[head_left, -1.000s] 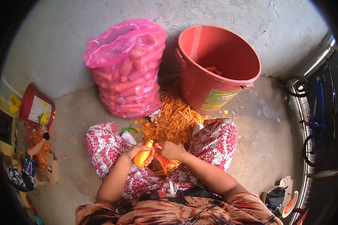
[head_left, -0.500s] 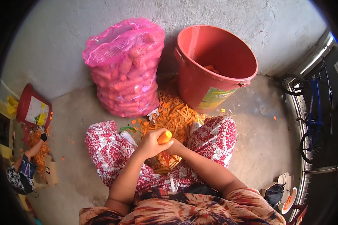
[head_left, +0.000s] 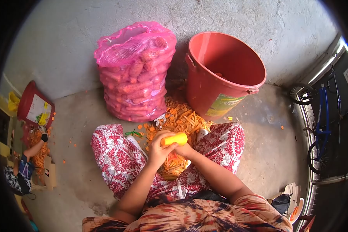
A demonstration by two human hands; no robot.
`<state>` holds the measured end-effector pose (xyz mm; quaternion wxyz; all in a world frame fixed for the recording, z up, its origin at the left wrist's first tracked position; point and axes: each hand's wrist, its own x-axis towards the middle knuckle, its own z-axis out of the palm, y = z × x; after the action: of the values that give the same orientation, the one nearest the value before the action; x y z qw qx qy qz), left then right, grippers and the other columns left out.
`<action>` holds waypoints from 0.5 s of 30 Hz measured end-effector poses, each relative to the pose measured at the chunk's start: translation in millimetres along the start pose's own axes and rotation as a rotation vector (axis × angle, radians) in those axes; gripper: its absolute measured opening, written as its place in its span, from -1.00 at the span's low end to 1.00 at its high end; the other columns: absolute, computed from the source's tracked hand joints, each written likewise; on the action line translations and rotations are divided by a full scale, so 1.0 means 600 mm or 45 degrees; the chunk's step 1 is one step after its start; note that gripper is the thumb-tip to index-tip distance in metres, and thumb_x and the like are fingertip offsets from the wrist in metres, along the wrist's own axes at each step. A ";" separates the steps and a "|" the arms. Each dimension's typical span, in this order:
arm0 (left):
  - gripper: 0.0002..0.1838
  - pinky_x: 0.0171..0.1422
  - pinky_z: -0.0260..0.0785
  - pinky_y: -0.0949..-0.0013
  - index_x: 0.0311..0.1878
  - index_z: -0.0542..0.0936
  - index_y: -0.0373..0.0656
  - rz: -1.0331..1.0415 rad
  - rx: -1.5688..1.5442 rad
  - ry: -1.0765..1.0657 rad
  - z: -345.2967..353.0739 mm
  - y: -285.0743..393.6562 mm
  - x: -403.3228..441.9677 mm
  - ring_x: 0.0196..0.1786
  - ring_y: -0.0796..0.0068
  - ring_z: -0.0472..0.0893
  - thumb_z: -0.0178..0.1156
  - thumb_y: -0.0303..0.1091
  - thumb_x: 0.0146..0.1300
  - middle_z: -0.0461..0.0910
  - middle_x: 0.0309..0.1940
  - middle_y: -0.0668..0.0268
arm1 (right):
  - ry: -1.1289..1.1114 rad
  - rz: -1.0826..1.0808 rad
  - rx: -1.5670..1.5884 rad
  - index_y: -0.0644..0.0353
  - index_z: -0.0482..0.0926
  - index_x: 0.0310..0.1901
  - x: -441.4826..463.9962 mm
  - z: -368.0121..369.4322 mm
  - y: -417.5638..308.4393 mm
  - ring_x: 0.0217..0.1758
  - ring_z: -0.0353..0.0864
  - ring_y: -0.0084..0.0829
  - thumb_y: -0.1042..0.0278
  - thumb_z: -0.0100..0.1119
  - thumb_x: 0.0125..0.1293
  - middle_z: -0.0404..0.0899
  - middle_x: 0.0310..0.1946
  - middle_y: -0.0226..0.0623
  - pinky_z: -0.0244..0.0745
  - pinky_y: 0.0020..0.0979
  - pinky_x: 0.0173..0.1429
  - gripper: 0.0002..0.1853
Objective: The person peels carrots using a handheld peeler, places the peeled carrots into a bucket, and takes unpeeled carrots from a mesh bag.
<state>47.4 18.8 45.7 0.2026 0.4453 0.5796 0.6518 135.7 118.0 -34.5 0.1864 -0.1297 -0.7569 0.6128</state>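
Note:
My left hand (head_left: 159, 151) is closed around a peeled orange carrot (head_left: 178, 139), which lies nearly level over my lap. Against it, my right hand (head_left: 186, 150) has its fingers curled, partly hidden behind the carrot and the left hand. A red peeler showed below the right hand a moment ago; it is now mostly out of sight. Under both hands, between my legs, a heap of carrot peelings (head_left: 181, 116) spreads over the floor. Beyond it stand a pink mesh sack (head_left: 137, 91) full of carrots and a large red bucket (head_left: 205, 91) with some carrot showing inside.
At the far left another person's gloved hand (head_left: 44, 137) is near more peelings and a smaller red bucket (head_left: 23, 102). A green tie (head_left: 133, 133) lies by my foot. A blue bicycle (head_left: 321, 131) stands at the right, with footwear (head_left: 292, 193) at lower right.
The carrot has turned from pointing up toward me to lying sideways, its free end to the right. The red peeler has dropped from clear view. My view has shifted slightly.

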 end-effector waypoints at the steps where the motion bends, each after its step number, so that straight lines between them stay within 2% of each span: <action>1: -0.71 0.00 0.29 0.43 -0.24 0.47 -0.28 -0.045 -0.079 0.009 -0.005 -0.005 -0.004 -0.10 0.45 0.45 0.26 -0.57 -0.10 0.46 -0.20 0.24 | 0.019 0.032 -0.004 0.23 0.46 -0.24 -0.001 -0.003 0.007 -0.25 0.49 -0.32 0.48 -0.02 0.08 0.51 -0.34 -0.24 0.37 -0.39 -0.17 -0.82; 2: -0.69 0.00 0.29 0.43 -0.22 0.47 -0.27 -0.099 -0.034 -0.038 -0.012 -0.007 -0.004 -0.11 0.46 0.46 0.26 -0.57 -0.11 0.47 -0.21 0.25 | 0.037 0.063 -0.009 0.23 0.46 -0.24 -0.001 -0.005 0.013 -0.25 0.49 -0.33 0.48 0.00 0.07 0.51 -0.34 -0.25 0.37 -0.39 -0.16 -0.82; 6: -0.56 -0.01 0.33 0.43 -0.10 0.41 -0.26 -0.298 0.056 -0.261 -0.045 -0.045 -0.009 -0.08 0.48 0.46 0.26 -0.58 -0.14 0.48 -0.22 0.27 | 0.192 0.344 -0.300 0.24 0.45 -0.22 0.007 -0.020 -0.060 -0.25 0.53 -0.13 0.35 0.06 0.06 0.53 -0.37 -0.08 0.40 -0.31 -0.20 -0.76; 7: -0.52 -0.01 0.33 0.43 -0.07 0.39 -0.26 -0.321 0.107 -0.307 -0.047 -0.041 -0.008 -0.06 0.46 0.46 0.27 -0.58 -0.15 0.48 -0.21 0.26 | 0.195 0.307 -0.484 0.24 0.44 -0.24 0.006 -0.023 -0.042 -0.25 0.50 -0.03 0.24 0.06 0.06 0.51 -0.40 0.03 0.39 -0.23 -0.23 -0.71; 8: -0.49 -0.01 0.34 0.43 -0.05 0.37 -0.27 -0.345 0.160 -0.352 -0.050 -0.034 -0.006 -0.05 0.45 0.46 0.27 -0.58 -0.16 0.48 -0.20 0.25 | 0.213 0.350 -0.497 0.25 0.44 -0.24 0.006 -0.022 -0.043 -0.25 0.49 -0.02 0.21 0.06 0.06 0.51 -0.41 0.04 0.39 -0.22 -0.22 -0.70; 9: -0.42 0.00 0.33 0.41 -0.01 0.33 -0.27 -0.167 0.413 -0.374 -0.047 -0.014 -0.001 -0.03 0.36 0.46 0.30 -0.51 -0.18 0.47 -0.16 0.18 | 0.232 0.394 -0.508 0.25 0.43 -0.25 0.007 -0.019 -0.046 -0.25 0.49 -0.01 0.19 0.06 0.06 0.51 -0.41 0.05 0.38 -0.20 -0.22 -0.69; 12: -0.37 0.00 0.32 0.36 0.03 0.30 -0.24 -0.180 0.493 -0.362 -0.030 -0.034 -0.013 -0.03 0.28 0.46 0.31 -0.44 -0.20 0.46 -0.13 0.12 | 0.237 0.475 -0.567 0.26 0.42 -0.28 0.008 -0.013 -0.065 -0.26 0.48 0.00 0.14 0.03 0.08 0.50 -0.43 0.07 0.37 -0.18 -0.22 -0.68; 15: -0.41 0.00 0.30 0.34 0.01 0.32 -0.21 -0.386 0.332 -0.368 -0.033 -0.035 -0.016 -0.03 0.25 0.47 0.28 -0.44 -0.19 0.46 -0.14 0.10 | 0.235 0.511 -0.615 0.26 0.42 -0.30 0.008 -0.014 -0.063 -0.26 0.48 0.01 0.15 0.02 0.09 0.49 -0.43 0.08 0.37 -0.17 -0.23 -0.69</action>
<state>30.9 5.3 24.0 0.3197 0.4640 0.6841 0.4632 136.3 119.0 4.1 0.0935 -0.3719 -0.8195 0.4258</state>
